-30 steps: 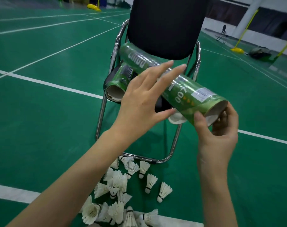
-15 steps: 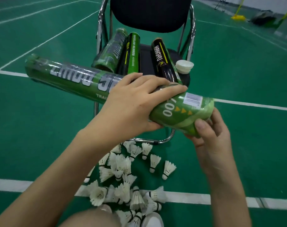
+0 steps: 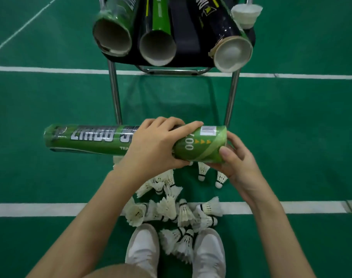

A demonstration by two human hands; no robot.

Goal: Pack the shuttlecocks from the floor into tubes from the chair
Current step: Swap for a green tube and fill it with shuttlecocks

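Above the shuttlecocks (image 3: 171,209) heaped on the floor (image 3: 50,101), a green tube (image 3: 95,139) is held level; its middle is gripped by the left hand (image 3: 155,145), its right end is pinched by the right hand (image 3: 239,163). Three tubes (image 3: 157,47) are laid on the chair (image 3: 115,93) beyond.

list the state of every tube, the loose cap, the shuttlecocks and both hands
held tube: horizontal, gripped by both hands
left hand: wrapped over its middle
right hand: at its right end
two green tubes: on chair, open
black tube: on chair, capped
loose cap: on chair
shuttlecocks: on floor, unpacked
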